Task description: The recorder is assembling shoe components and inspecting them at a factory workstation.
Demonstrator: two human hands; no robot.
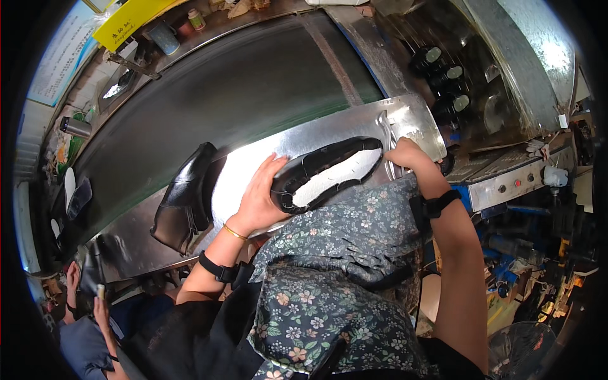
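Note:
A black leather shoe upper (315, 156) lies bottom up at the metal bench's near edge, its white insole (339, 175) facing me. My left hand (256, 199) is closed on its left end, the thumb and fingers along the side. At the shoe's right end, my right hand (408, 156) closes around the silver handles of what look like pincers (387, 142); part of the tool is hidden by the fingers. Left of my left hand stands a black leather boot (183, 196), touched by neither hand.
A dark conveyor belt (240, 82) runs beyond the metal bench (244, 147). Several black shoes (453, 73) sit on a rack at far right, above a control panel (516, 185). At lower left, a co-worker's hands (101, 310) are near a dark leather piece. A yellow box (130, 25) stands at far left.

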